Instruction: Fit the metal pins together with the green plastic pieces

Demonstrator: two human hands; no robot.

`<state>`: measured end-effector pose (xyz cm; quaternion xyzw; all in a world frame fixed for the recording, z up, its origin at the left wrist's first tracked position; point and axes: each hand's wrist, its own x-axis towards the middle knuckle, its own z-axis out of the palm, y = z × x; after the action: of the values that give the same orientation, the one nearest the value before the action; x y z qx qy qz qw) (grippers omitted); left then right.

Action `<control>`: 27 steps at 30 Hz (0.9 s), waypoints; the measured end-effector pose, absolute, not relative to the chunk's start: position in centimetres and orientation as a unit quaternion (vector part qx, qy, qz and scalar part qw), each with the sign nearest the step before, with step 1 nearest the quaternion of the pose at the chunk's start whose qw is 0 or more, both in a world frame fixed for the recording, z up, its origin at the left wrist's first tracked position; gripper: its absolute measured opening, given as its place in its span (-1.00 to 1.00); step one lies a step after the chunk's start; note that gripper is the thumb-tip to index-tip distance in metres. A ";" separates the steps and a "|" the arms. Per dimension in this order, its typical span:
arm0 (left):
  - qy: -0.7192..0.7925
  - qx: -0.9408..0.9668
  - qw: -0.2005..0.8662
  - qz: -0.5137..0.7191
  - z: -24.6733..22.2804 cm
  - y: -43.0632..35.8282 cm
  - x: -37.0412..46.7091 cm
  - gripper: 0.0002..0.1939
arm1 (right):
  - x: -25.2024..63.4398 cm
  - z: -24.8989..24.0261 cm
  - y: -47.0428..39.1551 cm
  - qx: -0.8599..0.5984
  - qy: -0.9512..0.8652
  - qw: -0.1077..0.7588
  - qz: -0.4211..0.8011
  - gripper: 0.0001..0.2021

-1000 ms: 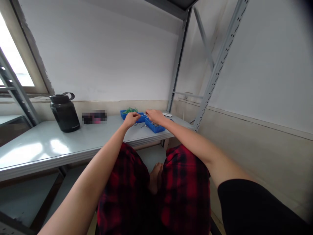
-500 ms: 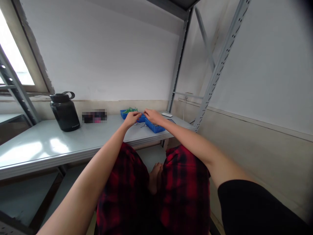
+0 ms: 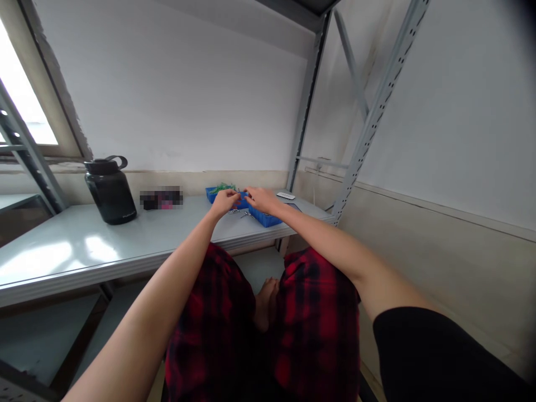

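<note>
My left hand is above the table by the blue bins, its fingers bent together round something too small to make out. Close on its right, my right hand has its fingertips curled toward the left hand's, and whatever they pinch is too small to name. Behind the left hand stands a blue bin with green pieces in it. Another blue bin sits under my right hand, its contents mostly covered. Small metal pieces lie on the table below my hands.
A large black water bottle stands at the left of the grey table. Near the wall lies a blurred-out dark and pink item. A white flat object lies behind my right hand. Metal rack posts rise on the right.
My fingertips have drawn slightly apart, and the right hand's fingers look a little less tightly pinched. The bins and the other things have stayed in place.
</note>
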<state>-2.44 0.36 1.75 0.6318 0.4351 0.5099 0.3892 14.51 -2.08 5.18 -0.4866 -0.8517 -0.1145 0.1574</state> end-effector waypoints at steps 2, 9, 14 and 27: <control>0.439 0.626 0.395 0.509 1.7 0.4 -2.5 -0.88 | 14.4 5.4 -2.5 -0.474 -0.857 0.160 -0.127 -0.57; 0.450 0.657 0.346 0.496 1.3 0.9 -2.5 -0.88 | 14.0 5.7 -2.7 -0.451 -0.871 0.125 -0.148 -0.62; 0.441 0.694 0.296 0.486 0.7 1.6 -2.7 -0.84 | 14.4 5.4 -2.1 -0.471 -0.861 0.106 -0.161 -0.70; 0.430 0.701 0.292 0.488 0.6 1.9 -2.8 -0.80 | 15.0 4.9 -0.9 -0.503 -0.840 0.122 -0.163 -0.68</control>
<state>-2.84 1.89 0.64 0.7011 0.4297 0.4882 0.2923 15.03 -0.88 4.90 -0.5029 -0.8401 -0.1630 0.1215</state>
